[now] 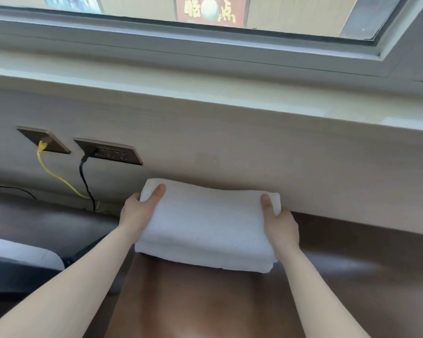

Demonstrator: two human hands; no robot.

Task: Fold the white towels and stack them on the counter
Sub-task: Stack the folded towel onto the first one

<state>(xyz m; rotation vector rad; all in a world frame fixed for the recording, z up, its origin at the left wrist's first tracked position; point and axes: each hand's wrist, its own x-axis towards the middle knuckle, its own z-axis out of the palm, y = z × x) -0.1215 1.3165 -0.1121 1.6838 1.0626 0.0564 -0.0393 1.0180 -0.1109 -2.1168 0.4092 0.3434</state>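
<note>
White towel (205,223), folded thick, sat between my hands at the back of the brown counter (352,276), its far edge up against or just short of the wall (254,154). Its long axis ran left to right, along the wall and square across my reach, so it lay straight ahead of me with neither arm nearer than the other.

My left hand (134,215) gripped the left end and my right hand (281,225) the right end, each with the thumb laid on top and the fingers tucked out of sight round the end or under it. The hands were set wide, the whole towel's length apart.

Along the near edge I could make out at least two fat layers. Whether that was one towel folded over or two stacked, I couldn't tell, nor whether the bundle's full weight was down on the counter yet. My guess was that letting go came next, both ends together, so the folds would stay square to the wall.

No basket or bin showed. Off to the left, well clear, a yellow cable (51,173) and a black cable (84,181) hung from the sockets (108,152).
</note>
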